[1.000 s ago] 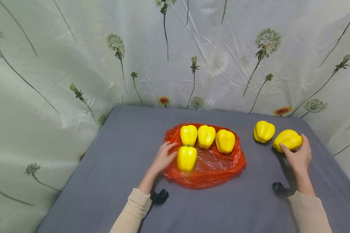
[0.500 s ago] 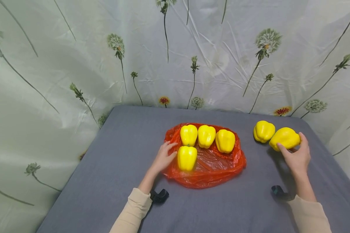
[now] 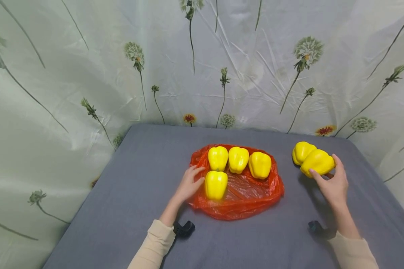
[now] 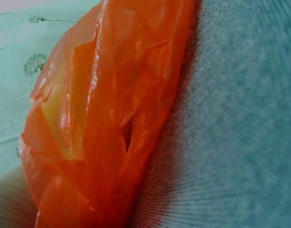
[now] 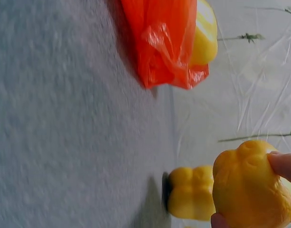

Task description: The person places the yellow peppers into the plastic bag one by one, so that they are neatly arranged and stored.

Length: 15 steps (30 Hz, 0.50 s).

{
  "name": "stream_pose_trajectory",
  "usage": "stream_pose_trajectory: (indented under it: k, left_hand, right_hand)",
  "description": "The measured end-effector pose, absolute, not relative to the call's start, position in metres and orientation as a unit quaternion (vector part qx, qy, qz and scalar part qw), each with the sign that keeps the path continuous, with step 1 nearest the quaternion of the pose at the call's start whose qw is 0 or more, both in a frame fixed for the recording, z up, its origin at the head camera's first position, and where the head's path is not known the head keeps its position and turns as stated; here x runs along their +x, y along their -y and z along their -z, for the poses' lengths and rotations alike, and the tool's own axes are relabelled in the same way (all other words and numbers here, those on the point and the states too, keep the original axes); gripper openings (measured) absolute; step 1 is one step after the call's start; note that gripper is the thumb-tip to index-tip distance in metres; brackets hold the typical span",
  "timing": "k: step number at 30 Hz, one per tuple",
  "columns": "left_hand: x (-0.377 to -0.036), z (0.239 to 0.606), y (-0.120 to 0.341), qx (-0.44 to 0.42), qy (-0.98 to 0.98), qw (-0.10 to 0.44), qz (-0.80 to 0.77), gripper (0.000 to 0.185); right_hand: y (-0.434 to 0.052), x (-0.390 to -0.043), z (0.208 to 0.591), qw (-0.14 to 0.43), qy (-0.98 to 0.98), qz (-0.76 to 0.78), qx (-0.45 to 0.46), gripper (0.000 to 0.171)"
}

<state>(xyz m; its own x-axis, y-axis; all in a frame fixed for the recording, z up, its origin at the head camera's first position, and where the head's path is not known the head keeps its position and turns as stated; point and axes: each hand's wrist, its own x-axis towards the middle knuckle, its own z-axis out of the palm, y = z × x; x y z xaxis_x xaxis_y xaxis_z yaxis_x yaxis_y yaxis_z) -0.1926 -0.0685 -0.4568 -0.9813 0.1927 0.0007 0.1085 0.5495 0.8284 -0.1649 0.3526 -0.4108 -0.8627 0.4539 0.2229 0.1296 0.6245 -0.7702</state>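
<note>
A yellow bell pepper [image 3: 318,163] is gripped between the thumb and fingers of my right hand [image 3: 334,185], raised above the table at the right. Behind it, partly covered in the head view, another yellow bell pepper [image 3: 301,151] sits on the table. My left hand [image 3: 188,184] touches the left rim of a red plastic bag [image 3: 245,186], its fingers fairly straight. Several yellow peppers are in the spread bag: a row at the back and one pepper [image 3: 216,185] near my left hand. In the left wrist view the bag [image 4: 121,95] hides most of that hand.
A grey cloth-covered table [image 3: 128,209] lies under everything. A pale curtain [image 3: 249,67] with a dandelion print hangs behind it. Black wrist devices [image 3: 185,228] sit on both forearms, close to the tabletop.
My right hand has lifted its pepper and carried it left, so that it now overlaps the other loose pepper in the head view. My left hand and the bag stay put.
</note>
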Motion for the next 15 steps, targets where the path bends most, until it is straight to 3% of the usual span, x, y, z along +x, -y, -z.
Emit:
stream_pose_trajectory:
  k: [15]
  left_hand:
    - [-0.193, 0.459, 0.069, 0.098, -0.879, 0.036, -0.465, 0.041]
  right_hand:
    - [-0.324, -0.162, 0.41, 0.2, 0.885, -0.408, -0.097, 0.079]
